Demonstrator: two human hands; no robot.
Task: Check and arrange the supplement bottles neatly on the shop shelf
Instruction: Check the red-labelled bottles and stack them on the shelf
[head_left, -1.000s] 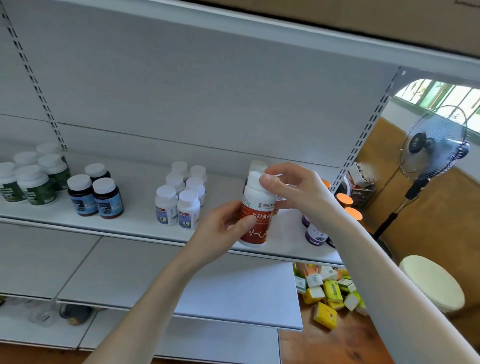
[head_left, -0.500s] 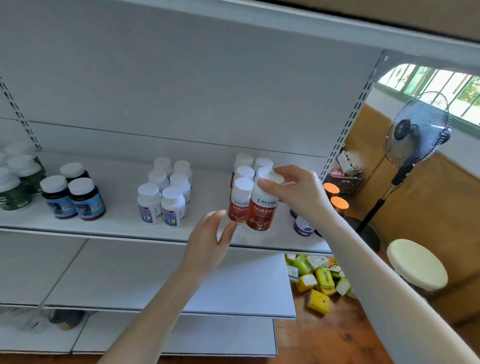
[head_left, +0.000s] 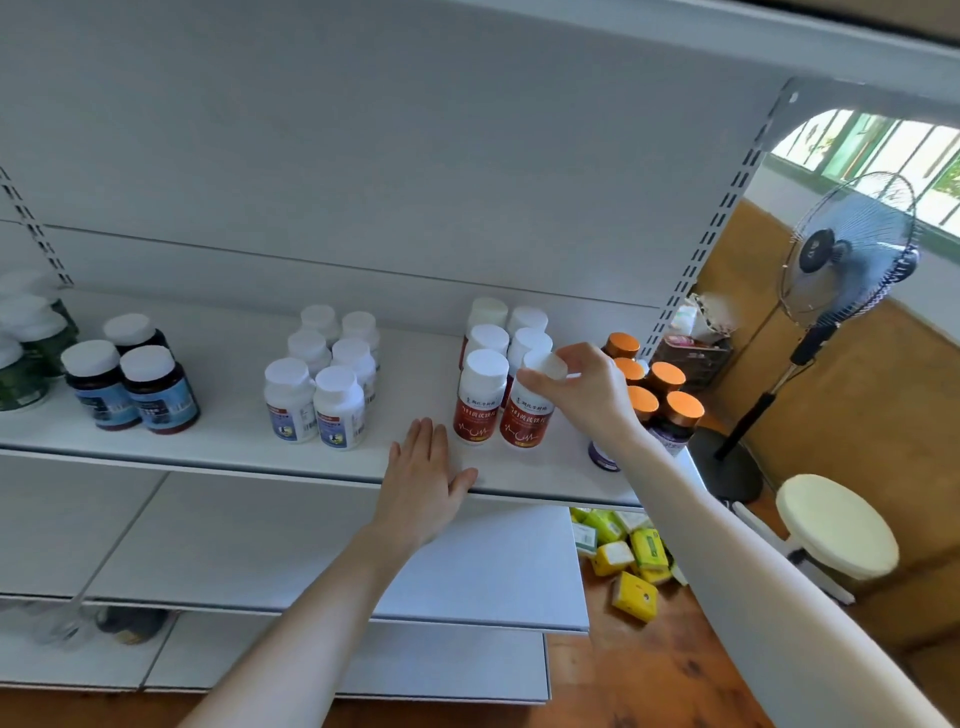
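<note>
My right hand (head_left: 587, 389) grips the white cap of a red-labelled bottle (head_left: 525, 421) that stands tilted at the front right of a group of red-labelled bottles (head_left: 480, 395) on the white shelf (head_left: 228, 441). My left hand (head_left: 423, 478) lies flat with straight fingers on the shelf's front edge, just left of that group, holding nothing. To the left stand several white bottles with blue labels (head_left: 322, 379), then dark bottles with blue labels (head_left: 130, 387). Green-labelled bottles (head_left: 26, 353) are at the far left.
Orange-capped dark bottles (head_left: 660, 400) stand right of my right hand, at the shelf's end. Lower shelves (head_left: 260, 545) jut out below. Yellow and green boxes (head_left: 628, 561) lie on the wooden floor. A standing fan (head_left: 841, 270) and a round stool (head_left: 836, 525) are to the right.
My right hand carried the red-labelled bottle from in front of me to the shelf beside its group. My left hand let go of it and came to rest flat on the shelf edge.
</note>
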